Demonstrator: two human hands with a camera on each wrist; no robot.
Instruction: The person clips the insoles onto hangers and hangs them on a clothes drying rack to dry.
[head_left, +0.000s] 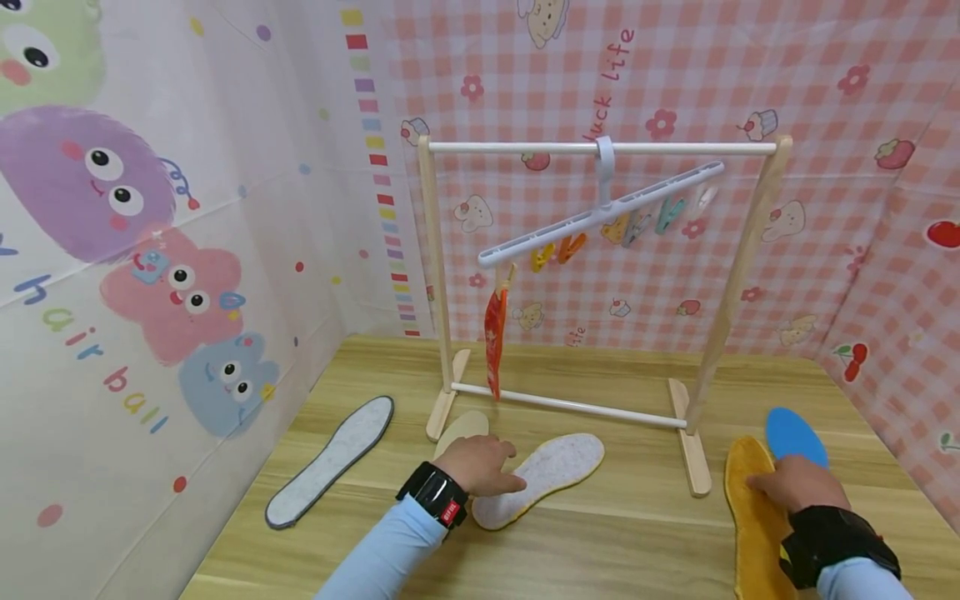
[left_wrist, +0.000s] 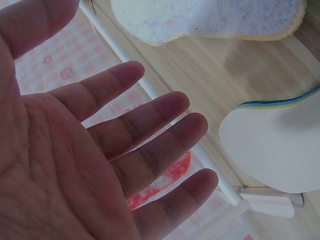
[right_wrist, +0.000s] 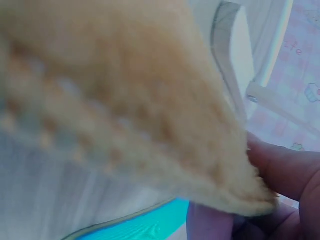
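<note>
My right hand pinches the edge of a fuzzy mustard-yellow insole. In the right wrist view the thumb lies on one face of that insole, with fingers behind it. A blue insole lies just beyond this hand, partly covered. My left hand hovers with spread, relaxed fingers and holds nothing. Near it lie a pale grey fleecy insole with a yellow edge and a beige insole, partly hidden by the hand. The left wrist view shows the bare palm and the beige insole's white mesh.
A wooden rack with white bars stands at the back. From its top bar hangs a tilted white hanger with several coloured clips and a red-orange item at its left end. A dark-edged grey insole lies at the left.
</note>
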